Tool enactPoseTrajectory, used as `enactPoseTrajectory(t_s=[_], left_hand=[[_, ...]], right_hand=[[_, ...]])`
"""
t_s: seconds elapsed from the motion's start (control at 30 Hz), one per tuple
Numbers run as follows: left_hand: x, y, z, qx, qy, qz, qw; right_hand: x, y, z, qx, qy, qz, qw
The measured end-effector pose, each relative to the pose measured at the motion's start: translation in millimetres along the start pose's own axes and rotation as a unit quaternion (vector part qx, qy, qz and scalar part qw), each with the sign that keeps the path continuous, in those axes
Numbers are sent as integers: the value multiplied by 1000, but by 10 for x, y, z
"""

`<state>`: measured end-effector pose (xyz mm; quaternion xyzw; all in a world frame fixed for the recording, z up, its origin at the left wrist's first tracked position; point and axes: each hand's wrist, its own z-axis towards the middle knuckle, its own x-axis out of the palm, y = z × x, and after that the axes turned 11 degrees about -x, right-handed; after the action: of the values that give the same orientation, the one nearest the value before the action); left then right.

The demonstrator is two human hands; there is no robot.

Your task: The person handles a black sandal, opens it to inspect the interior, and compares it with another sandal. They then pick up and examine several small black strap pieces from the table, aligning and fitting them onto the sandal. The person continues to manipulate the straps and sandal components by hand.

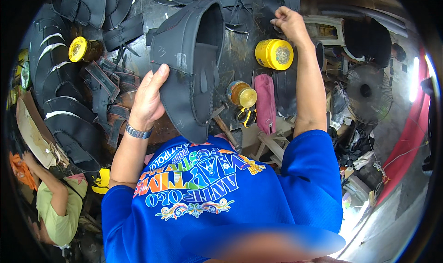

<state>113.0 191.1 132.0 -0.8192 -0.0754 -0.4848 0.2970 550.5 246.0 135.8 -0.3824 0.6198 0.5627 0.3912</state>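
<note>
My left hand [148, 97] grips a large black shoe upper [177, 55] by its left side, thumb on the outer face. The upper stands tilted with its opening facing right; stitching runs along its edge and pale marks show on it. At the far right of the bench, my right hand [288, 24] has its fingers pinched together over dark pieces [272, 14]. Whatever lies between those fingers is too small to make out. Just below that hand sits a yellow tub [274, 54]. Nearer me are a yellow-lidded jar [242, 94] and black-and-yellow scissors [248, 116].
A pink pouch [264, 101] lies beside the jar, and a hammer [224, 127] nearby. More black uppers [60, 97] are stacked at the left, by another yellow-lidded container [84, 49]. A fan [368, 91] stands at right. Another person [60, 203] works at lower left.
</note>
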Motion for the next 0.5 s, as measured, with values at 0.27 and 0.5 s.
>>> enactPoseTrajectory(t_s=[0.27, 0.5], left_hand=[[-97, 241, -433, 38, -13, 2, 999], [-298, 576, -807, 67, 16, -63, 996]], right_hand=[[-376, 510, -45, -159, -239, 311, 906], [-286, 1994, -1403, -246, -217, 462, 824]])
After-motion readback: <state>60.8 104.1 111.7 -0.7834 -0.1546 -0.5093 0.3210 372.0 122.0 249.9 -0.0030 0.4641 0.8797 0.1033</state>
